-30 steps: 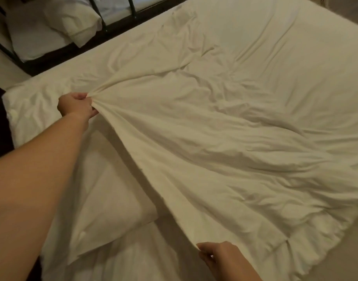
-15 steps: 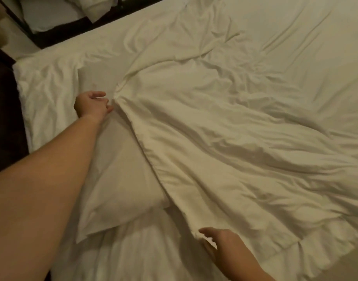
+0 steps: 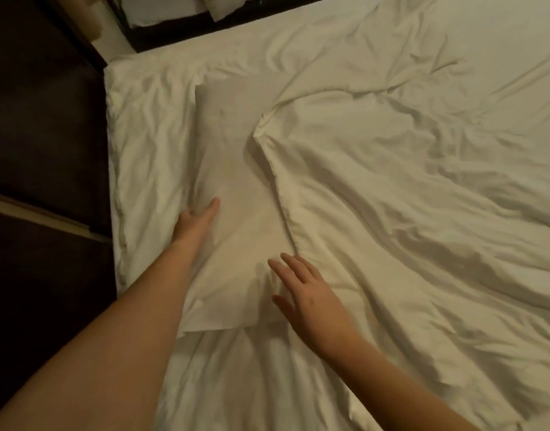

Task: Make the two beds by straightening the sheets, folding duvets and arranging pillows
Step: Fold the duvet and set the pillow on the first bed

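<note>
A white pillow (image 3: 236, 194) lies on the wrinkled white sheet (image 3: 149, 157) near the bed's left edge. A creased cream duvet (image 3: 407, 213) covers the bed to its right, its edge lying over the pillow's right side. My left hand (image 3: 196, 220) reaches to the pillow's left edge, thumb on top and fingers tucked at its side. My right hand (image 3: 304, 290) lies flat with fingers spread on the pillow's near right corner, beside the duvet edge.
A dark headboard or furniture panel (image 3: 40, 135) runs along the left of the bed. At the top, past a dark metal frame (image 3: 174, 32), the second bed shows a white pillow (image 3: 227, 7). Sheet folds (image 3: 251, 384) bunch below the pillow.
Both hands let go of the duvet edge, which dropped onto the bed. The left hand moved down to the pillow's left side and the right hand moved up onto its near corner.
</note>
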`<action>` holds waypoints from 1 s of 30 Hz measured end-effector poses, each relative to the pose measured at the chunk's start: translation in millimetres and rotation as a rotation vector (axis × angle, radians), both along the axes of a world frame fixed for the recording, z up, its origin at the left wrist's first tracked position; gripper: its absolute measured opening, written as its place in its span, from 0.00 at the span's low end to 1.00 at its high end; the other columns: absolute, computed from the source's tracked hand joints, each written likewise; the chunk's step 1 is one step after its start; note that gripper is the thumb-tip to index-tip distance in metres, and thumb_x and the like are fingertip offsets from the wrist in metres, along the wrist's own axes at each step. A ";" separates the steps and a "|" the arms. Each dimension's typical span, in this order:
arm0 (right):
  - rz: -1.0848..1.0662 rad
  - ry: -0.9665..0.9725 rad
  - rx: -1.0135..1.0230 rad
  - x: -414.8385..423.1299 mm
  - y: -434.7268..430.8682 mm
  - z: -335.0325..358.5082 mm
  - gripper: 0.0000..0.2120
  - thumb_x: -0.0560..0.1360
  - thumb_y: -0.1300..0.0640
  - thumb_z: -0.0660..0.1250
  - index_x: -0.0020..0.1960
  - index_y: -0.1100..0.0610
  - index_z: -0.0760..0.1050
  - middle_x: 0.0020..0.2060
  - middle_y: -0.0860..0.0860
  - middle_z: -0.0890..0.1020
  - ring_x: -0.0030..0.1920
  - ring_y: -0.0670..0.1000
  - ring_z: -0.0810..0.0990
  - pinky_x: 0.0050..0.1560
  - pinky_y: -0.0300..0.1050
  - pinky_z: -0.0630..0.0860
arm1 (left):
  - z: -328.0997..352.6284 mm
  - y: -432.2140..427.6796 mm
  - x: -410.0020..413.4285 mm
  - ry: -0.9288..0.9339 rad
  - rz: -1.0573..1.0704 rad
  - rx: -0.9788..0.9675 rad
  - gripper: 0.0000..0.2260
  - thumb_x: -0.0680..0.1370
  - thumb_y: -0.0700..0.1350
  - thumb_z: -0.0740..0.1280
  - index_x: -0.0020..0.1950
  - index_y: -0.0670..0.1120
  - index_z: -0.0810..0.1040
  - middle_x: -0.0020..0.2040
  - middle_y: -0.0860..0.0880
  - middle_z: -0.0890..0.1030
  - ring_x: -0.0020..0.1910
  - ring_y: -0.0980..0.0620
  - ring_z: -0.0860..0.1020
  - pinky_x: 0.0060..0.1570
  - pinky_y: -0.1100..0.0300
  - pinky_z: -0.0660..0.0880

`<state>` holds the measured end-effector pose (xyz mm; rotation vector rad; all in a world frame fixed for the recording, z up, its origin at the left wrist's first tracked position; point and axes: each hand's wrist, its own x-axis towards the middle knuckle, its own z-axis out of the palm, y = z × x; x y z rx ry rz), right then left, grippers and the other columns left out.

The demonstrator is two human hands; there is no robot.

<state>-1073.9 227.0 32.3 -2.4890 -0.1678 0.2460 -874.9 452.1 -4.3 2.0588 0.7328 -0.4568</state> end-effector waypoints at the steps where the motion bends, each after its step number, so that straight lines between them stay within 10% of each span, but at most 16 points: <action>1: 0.038 0.004 -0.012 2.4 6.7 -5.6 0.30 0.80 0.50 0.66 0.79 0.48 0.59 0.78 0.51 0.63 0.78 0.54 0.59 0.78 0.48 0.58 | -7.1 4.9 -2.3 0.013 0.007 -0.016 0.59 0.56 0.80 0.67 0.77 0.43 0.71 0.74 0.43 0.74 0.73 0.42 0.73 0.74 0.48 0.68; 10: 0.022 0.025 -0.241 1.7 20.7 -31.8 0.43 0.77 0.41 0.67 0.82 0.48 0.45 0.81 0.53 0.50 0.81 0.58 0.48 0.79 0.54 0.54 | -24.0 10.0 -12.3 0.009 0.018 -0.135 0.56 0.61 0.75 0.74 0.79 0.43 0.68 0.76 0.45 0.73 0.73 0.43 0.73 0.75 0.49 0.68; 20: -0.022 0.099 -0.313 0.9 29.0 -32.6 0.48 0.74 0.40 0.69 0.82 0.52 0.43 0.81 0.58 0.50 0.80 0.61 0.52 0.78 0.56 0.55 | -11.1 4.3 -16.2 -0.197 0.010 -0.021 0.27 0.70 0.57 0.80 0.63 0.43 0.82 0.58 0.44 0.85 0.57 0.45 0.83 0.62 0.52 0.78; 30: -0.094 -0.032 -0.157 -7.0 21.0 -2.3 0.36 0.80 0.36 0.57 0.81 0.53 0.54 0.80 0.50 0.58 0.79 0.51 0.54 0.79 0.42 0.49 | 45.3 50.1 -55.0 -0.281 -0.031 0.029 0.15 0.72 0.51 0.80 0.54 0.46 0.86 0.48 0.49 0.87 0.49 0.49 0.84 0.56 0.52 0.80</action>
